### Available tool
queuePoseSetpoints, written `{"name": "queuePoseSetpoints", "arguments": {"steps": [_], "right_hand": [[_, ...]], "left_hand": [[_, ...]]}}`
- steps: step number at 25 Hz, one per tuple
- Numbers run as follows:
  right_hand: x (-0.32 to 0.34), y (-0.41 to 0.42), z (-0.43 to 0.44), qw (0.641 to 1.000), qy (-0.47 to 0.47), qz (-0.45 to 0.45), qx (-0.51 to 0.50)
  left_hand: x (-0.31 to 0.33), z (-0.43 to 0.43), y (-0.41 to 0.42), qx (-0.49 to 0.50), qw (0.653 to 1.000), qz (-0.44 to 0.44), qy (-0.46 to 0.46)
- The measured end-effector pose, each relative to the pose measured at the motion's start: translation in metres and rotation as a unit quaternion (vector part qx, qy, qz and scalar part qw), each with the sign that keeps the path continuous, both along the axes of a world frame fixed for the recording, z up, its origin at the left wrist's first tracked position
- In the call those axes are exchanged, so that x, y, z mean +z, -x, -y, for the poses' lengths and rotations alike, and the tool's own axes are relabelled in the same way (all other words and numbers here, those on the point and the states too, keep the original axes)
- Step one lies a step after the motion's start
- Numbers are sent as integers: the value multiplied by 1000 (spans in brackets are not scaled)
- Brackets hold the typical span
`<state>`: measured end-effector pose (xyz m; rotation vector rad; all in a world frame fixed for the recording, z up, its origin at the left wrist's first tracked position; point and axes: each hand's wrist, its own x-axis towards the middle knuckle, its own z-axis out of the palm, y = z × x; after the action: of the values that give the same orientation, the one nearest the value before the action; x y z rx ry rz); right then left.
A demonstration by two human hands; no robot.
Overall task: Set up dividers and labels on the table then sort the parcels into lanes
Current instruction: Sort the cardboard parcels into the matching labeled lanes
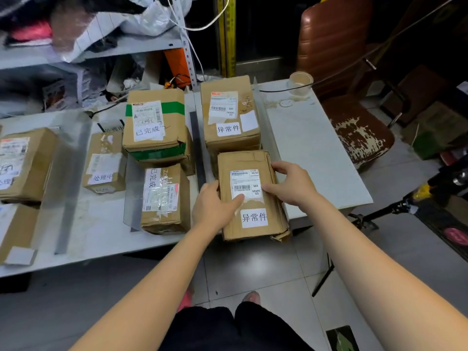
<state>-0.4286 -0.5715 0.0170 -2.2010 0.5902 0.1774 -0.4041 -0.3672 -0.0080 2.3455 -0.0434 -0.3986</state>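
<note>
A flat cardboard parcel [253, 224] with a white handwritten label lies at the front edge of the white table [311, 148], in the rightmost filled lane. My left hand [215, 206] grips its left side and my right hand [291, 183] holds its right edge, fingers on the shipping label. Behind it stands another labelled parcel [230, 115]. A dark divider strip [198, 145] separates this lane from the middle lane, where a green-taped parcel [157, 122] and a taped parcel [164, 198] sit. Further left, past a clear divider [131, 193], lies a small parcel [105, 163].
A grey divider [73, 183] and two more parcels [22, 163] occupy the table's left end. A plastic cup [300, 83] stands at the far right corner. A worn brown chair [354, 122] is right of the table, and cluttered shelves [76, 49] rise behind it.
</note>
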Motion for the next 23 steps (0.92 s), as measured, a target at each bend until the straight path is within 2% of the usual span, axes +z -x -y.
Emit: {"name": "queuePoseSetpoints", "arguments": {"steps": [4,9,17,20,23], "right_hand": [[-11,0,-4,999,50,6,8],[-9,1,-3,998,60,0,13],[8,2,-4,997,78,4,13],[22,-3,-10,990,133,43,29],[46,-25,-25,974,189,94,86]], "left_hand": [[-7,1,1,4,999,19,-27],[2,1,-2,-7,995,41,-93],[13,-7,-8,-16,993,69,-99],[26,-14,-12,-30,988,101,-113],[52,-35,-24,-39,975,156,-151]]}}
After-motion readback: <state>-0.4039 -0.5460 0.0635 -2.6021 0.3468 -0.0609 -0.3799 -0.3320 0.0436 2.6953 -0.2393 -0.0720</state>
